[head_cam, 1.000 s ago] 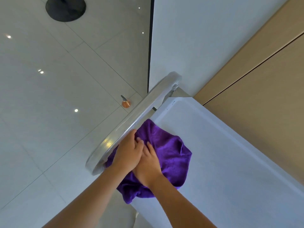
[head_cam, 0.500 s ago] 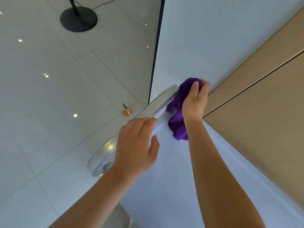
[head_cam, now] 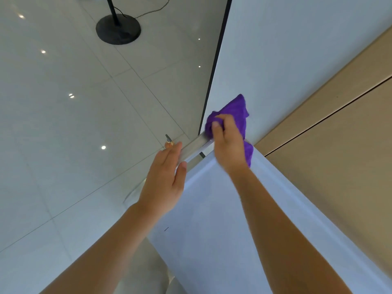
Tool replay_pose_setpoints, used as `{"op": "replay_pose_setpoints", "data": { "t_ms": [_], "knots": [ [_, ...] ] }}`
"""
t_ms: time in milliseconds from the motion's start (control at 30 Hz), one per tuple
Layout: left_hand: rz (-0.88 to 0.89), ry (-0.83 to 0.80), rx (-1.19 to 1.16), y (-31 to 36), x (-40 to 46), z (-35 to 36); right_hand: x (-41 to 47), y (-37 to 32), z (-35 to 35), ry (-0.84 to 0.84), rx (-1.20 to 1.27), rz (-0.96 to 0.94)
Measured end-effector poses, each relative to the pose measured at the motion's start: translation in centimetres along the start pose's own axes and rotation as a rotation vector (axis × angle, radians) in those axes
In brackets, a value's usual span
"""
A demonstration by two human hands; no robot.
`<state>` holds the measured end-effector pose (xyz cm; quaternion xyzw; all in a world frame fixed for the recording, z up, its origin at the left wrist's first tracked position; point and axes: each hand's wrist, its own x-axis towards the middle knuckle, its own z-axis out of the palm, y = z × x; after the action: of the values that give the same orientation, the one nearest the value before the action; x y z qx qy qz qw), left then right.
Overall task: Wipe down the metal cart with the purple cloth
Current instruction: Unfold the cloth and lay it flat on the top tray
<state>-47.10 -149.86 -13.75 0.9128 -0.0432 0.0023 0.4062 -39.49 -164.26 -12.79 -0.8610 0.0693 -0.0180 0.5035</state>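
Head view, looking steeply down. Two bare forearms rise from the bottom edge toward the centre of the frame.

The right hand (head_cam: 230, 143), just right of centre, has its fingers curled around a bunched purple cloth (head_cam: 237, 112). The thumb lies across the front of the bundle. Cloth sticks out above the knuckles in a point, and a second fold shows below the hand at its right side. The cloth is pressed at the far end of the cart's metal handle bar (head_cam: 195, 146), where the bar meets the far corner of the cart.

The left hand (head_cam: 167, 177), centre of the frame, is flat and relaxed, fingers straight and close together, thumb spread slightly to the right. It holds nothing. Its fingertips lie over the middle of the handle bar; whether they touch the bar or hover just above it cannot be told.

The metal cart (head_cam: 222, 219) shows as a pale, smooth top with a raised rim, filling the lower centre and lower right. The handle bar runs diagonally along its upper left side.

A white wall panel (head_cam: 286, 49) fills the upper right, with tan wood panelling (head_cam: 339, 145) at the right edge. Glossy grey floor tiles (head_cam: 63, 124) cover the left half. A black round stand base (head_cam: 118, 29) sits at the top, left of centre. A small orange object (head_cam: 169, 143) lies on the floor just beyond the left fingertips.
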Motion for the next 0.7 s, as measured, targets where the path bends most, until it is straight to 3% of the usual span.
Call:
{"op": "replay_pose_setpoints", "data": {
  "t_ms": [333, 533, 700],
  "knots": [
    [-0.275, 0.181, -0.417, -1.8, -4.0, -3.0, -9.1, -1.5, 6.6, -0.184, -0.218, -0.308],
    [-0.434, 0.275, -0.479, -4.4, -7.5, -4.6, -14.0, -1.3, 10.8, -0.120, -0.550, -0.682],
    [-0.594, 0.311, -0.537, -6.1, -9.7, -5.1, -18.0, 3.4, 14.6, -0.426, -0.923, -0.877]
  ]
}}
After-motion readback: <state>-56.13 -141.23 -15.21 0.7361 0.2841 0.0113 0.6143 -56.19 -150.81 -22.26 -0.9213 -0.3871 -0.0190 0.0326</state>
